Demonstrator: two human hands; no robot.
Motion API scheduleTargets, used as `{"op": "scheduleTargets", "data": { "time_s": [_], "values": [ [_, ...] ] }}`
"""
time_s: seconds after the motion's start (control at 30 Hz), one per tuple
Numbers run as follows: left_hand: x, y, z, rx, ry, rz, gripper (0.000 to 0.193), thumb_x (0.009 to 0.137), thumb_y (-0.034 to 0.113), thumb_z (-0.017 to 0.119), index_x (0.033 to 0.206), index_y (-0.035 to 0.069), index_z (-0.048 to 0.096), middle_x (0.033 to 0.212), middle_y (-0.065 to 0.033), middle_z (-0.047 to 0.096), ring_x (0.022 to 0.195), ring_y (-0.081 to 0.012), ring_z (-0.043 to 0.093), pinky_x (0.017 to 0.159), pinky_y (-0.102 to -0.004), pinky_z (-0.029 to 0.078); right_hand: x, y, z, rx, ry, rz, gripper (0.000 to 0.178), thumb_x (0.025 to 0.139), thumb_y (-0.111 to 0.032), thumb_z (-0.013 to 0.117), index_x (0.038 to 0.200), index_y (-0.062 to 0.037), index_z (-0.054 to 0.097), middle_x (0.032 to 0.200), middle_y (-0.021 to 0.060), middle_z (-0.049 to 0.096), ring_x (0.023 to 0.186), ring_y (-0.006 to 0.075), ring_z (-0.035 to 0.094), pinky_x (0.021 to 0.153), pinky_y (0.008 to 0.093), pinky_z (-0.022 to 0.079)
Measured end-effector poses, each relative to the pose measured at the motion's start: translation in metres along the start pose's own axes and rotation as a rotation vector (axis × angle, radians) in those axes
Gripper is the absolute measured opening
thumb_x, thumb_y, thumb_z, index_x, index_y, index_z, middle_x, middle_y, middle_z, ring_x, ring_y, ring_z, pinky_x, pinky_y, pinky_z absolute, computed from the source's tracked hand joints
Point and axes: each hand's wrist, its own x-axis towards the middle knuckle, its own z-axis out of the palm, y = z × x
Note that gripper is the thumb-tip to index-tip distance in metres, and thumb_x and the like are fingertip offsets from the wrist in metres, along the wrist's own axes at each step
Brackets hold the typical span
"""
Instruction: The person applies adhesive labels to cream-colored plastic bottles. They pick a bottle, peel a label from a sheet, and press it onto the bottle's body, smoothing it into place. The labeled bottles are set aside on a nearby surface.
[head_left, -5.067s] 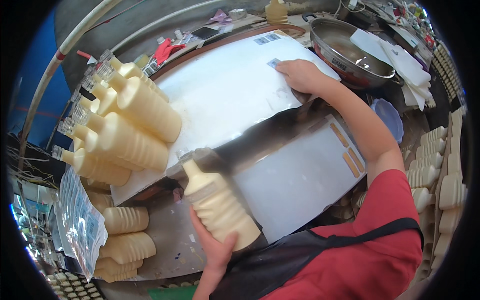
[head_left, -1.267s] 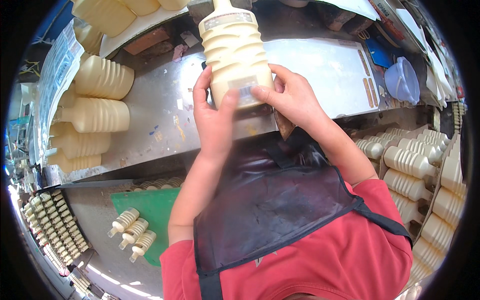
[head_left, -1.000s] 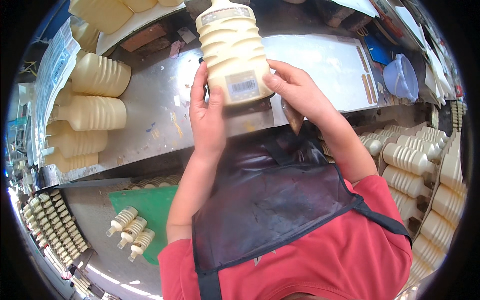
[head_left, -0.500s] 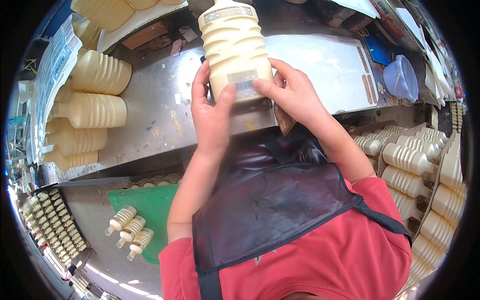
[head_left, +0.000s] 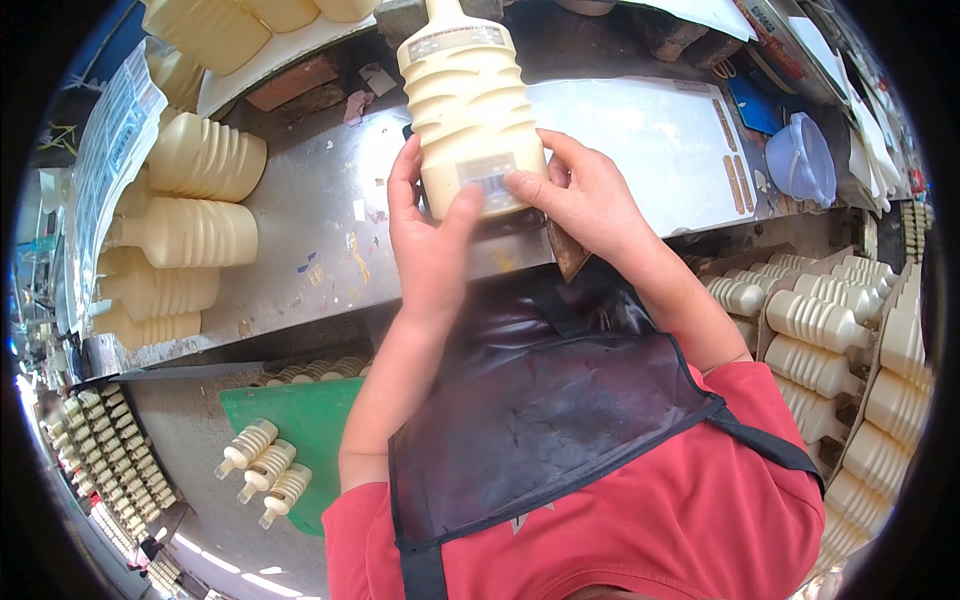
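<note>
Near the top centre of the frame, a large cream-coloured ribbed plastic bottle [head_left: 468,100] stood up from the person's two hands, its neck cut off by the upper edge. The left hand [head_left: 428,245] cupped the bottle's lower left side, fingers laid close together up along the ribs and the thumb bent across the base toward a small white sticker label [head_left: 487,178] low on the bottle's face. The right hand [head_left: 580,195] came in from the right, its fingers slightly spread and its fingertips pressed onto the right edge of that label and the bottle's lower right side. Below and behind the bottle ran a worn metal worktable [head_left: 320,240], with a white sheet [head_left: 660,140] lying on its right part. At the left of the frame, more cream ribbed bottles [head_left: 195,215] lay on their sides, stacked along the table's edge. At the lower left, three small ribbed bottles [head_left: 265,470] lay side by side on a green tray [head_left: 320,420]. Down the right edge, rows of similar small bottles [head_left: 820,330] sat packed in cartons. A dark apron [head_left: 540,400] over a red shirt [head_left: 640,520] filled the lower centre.
</note>
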Motion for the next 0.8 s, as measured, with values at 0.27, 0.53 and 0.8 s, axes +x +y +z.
{"op": "scheduleTargets", "data": {
  "time_s": [0.27,0.53,0.8],
  "values": [
    [0.000,-0.001,0.000,0.017,0.010,-0.002,0.074,0.088,0.011,0.073,0.151,-0.001,0.037,0.143,-0.0161,0.048,0.132,-0.0240,0.048,0.112,-0.0374,0.040,-0.001,-0.002,0.001,0.000,0.002,0.011,0.062,0.085,-0.044,0.075,0.126,0.0013,0.065,0.103,0.0213,0.074,0.097,0.0313,0.073,0.087,0.0387,0.055],
    [0.001,0.000,-0.001,0.060,0.016,-0.007,0.075,0.087,0.013,0.074,0.151,0.000,0.037,0.142,-0.0163,0.048,0.132,-0.0241,0.048,0.112,-0.0376,0.040,0.011,0.008,-0.009,0.266,-0.029,0.095,0.050,0.097,-0.036,0.066,0.133,-0.0004,0.064,0.084,-0.0028,0.056,0.077,0.0058,0.052,0.068,0.0246,0.046],
    [0.002,-0.004,-0.005,0.135,0.038,-0.002,0.077,0.085,0.017,0.077,0.149,0.000,0.037,0.139,-0.0166,0.048,0.133,-0.0248,0.046,0.114,-0.0386,0.037,0.007,-0.032,-0.012,-0.051,0.126,-0.491,0.027,0.089,-0.001,0.070,0.115,-0.0018,0.068,0.100,0.0072,0.072,0.089,0.0133,0.069,0.079,0.0268,0.056]
  ]
}}
